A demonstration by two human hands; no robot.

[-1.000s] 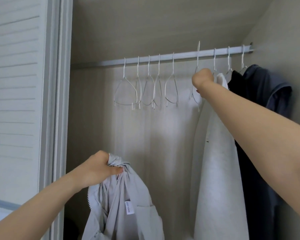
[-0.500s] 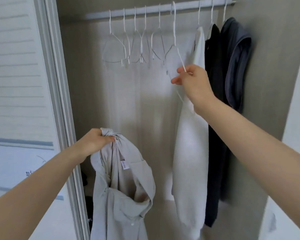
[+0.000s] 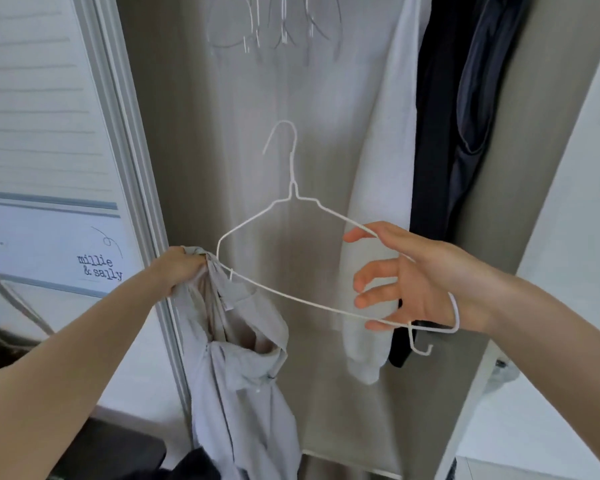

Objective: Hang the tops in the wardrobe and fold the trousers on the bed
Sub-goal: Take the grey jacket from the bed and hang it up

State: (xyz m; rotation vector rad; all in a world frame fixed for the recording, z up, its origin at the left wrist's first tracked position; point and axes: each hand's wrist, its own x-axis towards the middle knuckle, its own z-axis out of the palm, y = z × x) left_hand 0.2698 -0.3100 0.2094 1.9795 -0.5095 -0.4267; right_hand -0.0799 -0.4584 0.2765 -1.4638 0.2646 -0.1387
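White wire hanger (image 3: 293,216) sits in my right hand (image 3: 409,282), fingers loosely curled around its right end, hook up. My left hand (image 3: 181,268) grips the grey top (image 3: 243,362) bunched at the collar, beside the wardrobe door frame (image 3: 129,161), hanger's left tip touching it. Step: hanging a top. Next I'd judge: thread the hanger into the neck, needs the collar opened.

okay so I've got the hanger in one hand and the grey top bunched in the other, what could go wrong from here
1. The right hand holds the white wire hanger loosely, fingers spread, so it could slip or swing.
2. The left hand grips the grey top in a bunch, so finding the neck opening one-handed may be awkward.
3. The hanger's small lower hook could snag the fabric.
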